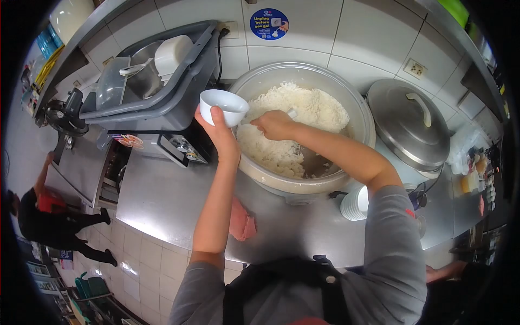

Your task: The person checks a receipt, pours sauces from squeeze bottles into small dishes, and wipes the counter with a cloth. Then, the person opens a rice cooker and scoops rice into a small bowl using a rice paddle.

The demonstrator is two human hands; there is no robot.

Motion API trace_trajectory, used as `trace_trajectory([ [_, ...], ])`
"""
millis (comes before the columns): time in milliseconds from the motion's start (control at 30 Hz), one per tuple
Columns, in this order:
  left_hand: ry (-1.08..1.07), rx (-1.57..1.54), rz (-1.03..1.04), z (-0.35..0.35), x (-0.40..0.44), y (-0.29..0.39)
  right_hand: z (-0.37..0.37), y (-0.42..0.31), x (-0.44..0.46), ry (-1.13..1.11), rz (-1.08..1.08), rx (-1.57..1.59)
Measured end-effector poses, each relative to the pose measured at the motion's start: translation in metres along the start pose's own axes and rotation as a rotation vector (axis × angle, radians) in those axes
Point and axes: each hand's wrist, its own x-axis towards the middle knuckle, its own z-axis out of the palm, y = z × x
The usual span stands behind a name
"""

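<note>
My left hand [218, 130] holds a small white bowl [230, 106] by its side, thumb near the rim, at the left edge of a large round cooker [366, 116]. White rice [314, 105] fills much of the cooker, with bare metal showing at the lower right. Over the rice, my right hand [276, 125] is closed round a white utensil [292, 113], of which only a small part shows. The inside of the bowl looks white, and no rice can be made out in it.
A lidded metal cooker [406, 130] stands right. Stacked white bowls [353, 205] and a pink cloth [242, 221] lie nearer me. Grey tubs [157, 111] sit left on a microwave [179, 146]. A person [49, 222] stands far left; another person's arm [447, 271] shows lower right.
</note>
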Motion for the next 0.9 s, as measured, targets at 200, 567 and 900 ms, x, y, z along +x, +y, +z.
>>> trace_trajectory([
  [200,0.014,0.113,0.040,0.001,0.001,-0.002,0.004,-0.013,-0.038,-0.058,-0.127,-0.071],
  [567,0.006,0.178,0.056,-0.004,0.002,-0.008,-0.045,0.014,-0.082,0.188,-0.122,-0.181],
  [900,-0.006,0.217,0.039,-0.002,0.000,-0.004,-0.025,0.018,-0.119,-0.291,-0.341,-0.071],
])
